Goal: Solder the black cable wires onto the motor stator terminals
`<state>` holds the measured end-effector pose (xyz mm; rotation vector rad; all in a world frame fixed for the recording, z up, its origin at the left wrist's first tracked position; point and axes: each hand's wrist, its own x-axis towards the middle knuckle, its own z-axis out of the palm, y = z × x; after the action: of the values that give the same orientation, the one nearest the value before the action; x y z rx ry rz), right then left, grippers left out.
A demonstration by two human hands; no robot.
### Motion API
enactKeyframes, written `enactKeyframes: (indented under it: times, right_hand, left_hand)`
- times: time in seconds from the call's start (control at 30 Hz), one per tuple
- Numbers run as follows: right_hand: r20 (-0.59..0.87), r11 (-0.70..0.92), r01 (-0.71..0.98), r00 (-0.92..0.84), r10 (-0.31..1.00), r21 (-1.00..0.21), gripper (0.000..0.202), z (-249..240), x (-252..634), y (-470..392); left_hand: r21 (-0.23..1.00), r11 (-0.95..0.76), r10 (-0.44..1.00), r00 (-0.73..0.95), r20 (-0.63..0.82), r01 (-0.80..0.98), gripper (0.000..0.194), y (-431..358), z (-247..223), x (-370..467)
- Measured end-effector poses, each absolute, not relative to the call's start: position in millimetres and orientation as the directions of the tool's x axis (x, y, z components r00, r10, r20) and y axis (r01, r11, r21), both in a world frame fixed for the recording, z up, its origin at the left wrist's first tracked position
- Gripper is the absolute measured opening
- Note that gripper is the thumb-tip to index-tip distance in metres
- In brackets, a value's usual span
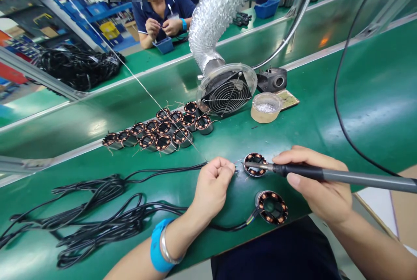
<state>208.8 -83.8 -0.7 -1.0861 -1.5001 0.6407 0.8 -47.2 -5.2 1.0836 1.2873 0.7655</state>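
My right hand point(317, 184) is closed around a soldering iron point(301, 171), its tip lying over a copper-wound motor stator point(256, 158) on the green bench. Just left of that stator, my left hand point(215, 182) pinches the end of a black cable point(169, 169), whose thin wire ends point at the stator. Nearer to me sits a second stator point(272, 207) with a black cable running from its left side. Whether the wire ends touch the stator's leads is too small to tell.
Several stators point(164, 143) stand grouped along the back rail. A fume extractor fan point(228, 93) hangs from a silver duct point(215, 15), beside a round tub point(266, 108). Coiled cables point(107, 223) lie left. Across the bench, a person point(163, 15) works by a blue bin point(163, 45).
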Motion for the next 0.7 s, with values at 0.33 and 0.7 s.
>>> enactKeyframes:
  times: [0.33,0.7]
  right_hand:
    - [0.446,0.426,0.253,0.022,0.895,-0.868,0.017,-2,204,-82]
    - [0.585,0.589,0.345,-0.129,0.801,-0.731,0.027,19,192,-88]
  left_hand:
    - [0.935,0.323,0.927,0.150,-0.344,0.148,0.032,-49,-2,3]
    - [0.937,0.313,0.928,0.162,-0.337,0.158,0.029,-49,-2,3]
